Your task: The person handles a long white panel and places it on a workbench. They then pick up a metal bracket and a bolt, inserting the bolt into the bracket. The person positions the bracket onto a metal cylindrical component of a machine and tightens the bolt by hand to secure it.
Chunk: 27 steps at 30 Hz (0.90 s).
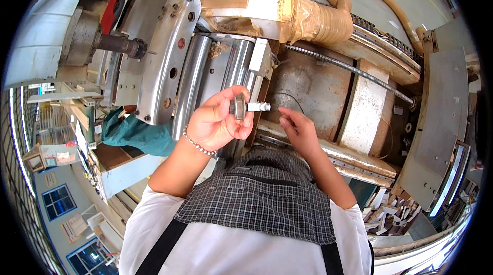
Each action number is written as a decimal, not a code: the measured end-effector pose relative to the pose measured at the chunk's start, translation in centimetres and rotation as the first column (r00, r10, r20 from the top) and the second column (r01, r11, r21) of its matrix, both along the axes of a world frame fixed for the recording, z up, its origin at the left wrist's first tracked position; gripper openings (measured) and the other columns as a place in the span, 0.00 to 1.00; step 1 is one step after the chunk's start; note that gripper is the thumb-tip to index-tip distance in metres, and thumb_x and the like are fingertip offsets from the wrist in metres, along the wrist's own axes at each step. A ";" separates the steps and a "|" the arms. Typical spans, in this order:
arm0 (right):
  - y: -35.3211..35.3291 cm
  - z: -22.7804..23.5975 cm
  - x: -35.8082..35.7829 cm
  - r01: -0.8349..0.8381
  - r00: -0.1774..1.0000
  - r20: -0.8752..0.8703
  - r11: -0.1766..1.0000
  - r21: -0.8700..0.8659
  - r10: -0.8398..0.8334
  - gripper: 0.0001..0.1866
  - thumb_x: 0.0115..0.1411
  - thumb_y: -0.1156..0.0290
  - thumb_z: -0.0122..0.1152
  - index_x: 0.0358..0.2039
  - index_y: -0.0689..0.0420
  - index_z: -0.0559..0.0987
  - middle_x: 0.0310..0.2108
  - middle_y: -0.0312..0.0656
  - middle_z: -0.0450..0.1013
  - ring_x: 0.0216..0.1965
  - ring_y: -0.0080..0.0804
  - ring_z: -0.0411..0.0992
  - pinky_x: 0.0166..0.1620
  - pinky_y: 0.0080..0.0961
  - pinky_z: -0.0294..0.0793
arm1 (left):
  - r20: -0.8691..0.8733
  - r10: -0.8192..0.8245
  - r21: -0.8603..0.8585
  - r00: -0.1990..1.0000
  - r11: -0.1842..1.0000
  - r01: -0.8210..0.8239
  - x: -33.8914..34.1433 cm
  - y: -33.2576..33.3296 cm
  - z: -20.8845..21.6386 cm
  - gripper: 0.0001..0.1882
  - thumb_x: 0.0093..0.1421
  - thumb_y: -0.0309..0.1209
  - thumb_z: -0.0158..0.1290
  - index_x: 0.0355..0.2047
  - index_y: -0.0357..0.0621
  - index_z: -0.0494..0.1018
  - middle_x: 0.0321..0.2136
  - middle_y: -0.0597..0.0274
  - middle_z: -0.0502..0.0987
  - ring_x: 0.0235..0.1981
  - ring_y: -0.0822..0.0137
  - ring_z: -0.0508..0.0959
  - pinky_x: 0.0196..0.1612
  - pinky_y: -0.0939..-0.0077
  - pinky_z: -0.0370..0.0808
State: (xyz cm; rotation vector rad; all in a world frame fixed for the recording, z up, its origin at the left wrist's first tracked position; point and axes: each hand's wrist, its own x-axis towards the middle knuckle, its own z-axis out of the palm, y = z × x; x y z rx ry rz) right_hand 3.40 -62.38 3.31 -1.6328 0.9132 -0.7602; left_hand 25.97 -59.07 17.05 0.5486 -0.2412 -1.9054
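Note:
My left hand, palm up, grips a metal stud with a thick round collar between thumb and fingers. Its bright threaded shank points right, toward my right hand. That hand is a little apart from the thread end. Its index finger and thumb are apart, and I see nothing between them; the other fingers are partly hidden. Both hands are over an open machine bed, with steel rollers just beyond the left one.
A steel plate with holes stands left of the rollers. A tape-wrapped duct crosses behind them. A long threaded rod runs over the dusty machine bed. Green cloth hangs at left; wood offcuts lie at lower right.

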 end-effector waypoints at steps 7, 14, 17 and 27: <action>0.4 4.5 0.1 0.018 0.977 0.214 0.998 -0.061 -0.005 0.18 0.58 0.76 0.61 0.50 0.61 0.74 0.35 0.46 0.73 0.33 0.35 0.74 0.36 0.26 0.74 | 0.616 -0.089 0.183 0.783 0.983 -0.032 -3.0 0.8 -1.2 0.15 0.63 0.35 0.51 0.46 0.38 0.67 0.32 0.44 0.79 0.24 0.58 0.79 0.25 0.71 0.74; 0.7 9.0 -1.1 -0.058 0.939 0.313 0.962 -0.266 0.143 0.19 0.53 0.75 0.65 0.46 0.62 0.75 0.34 0.46 0.74 0.34 0.40 0.74 0.37 0.30 0.74 | -0.228 -0.099 0.088 0.969 0.989 0.121 -3.9 2.3 -2.9 0.19 0.69 0.40 0.40 0.51 0.39 0.65 0.27 0.51 0.74 0.27 0.55 0.75 0.32 0.68 0.73; 0.4 10.5 -1.6 -0.014 0.928 0.344 0.935 -0.355 0.145 0.17 0.51 0.76 0.66 0.42 0.62 0.77 0.32 0.45 0.75 0.32 0.40 0.74 0.35 0.30 0.74 | -0.095 -0.205 -0.067 0.974 0.978 0.200 -4.5 2.0 -0.7 0.20 0.68 0.43 0.40 0.51 0.40 0.62 0.26 0.52 0.72 0.25 0.57 0.72 0.29 0.70 0.69; -0.4 16.1 -3.6 0.071 0.874 0.439 0.838 -0.541 0.209 0.16 0.44 0.82 0.65 0.38 0.64 0.78 0.32 0.46 0.76 0.29 0.41 0.74 0.31 0.29 0.74 | 0.350 -0.205 -0.225 0.914 0.929 0.295 -6.9 3.1 6.0 0.26 0.66 0.52 0.41 0.52 0.45 0.56 0.32 0.53 0.72 0.22 0.65 0.76 0.26 0.78 0.76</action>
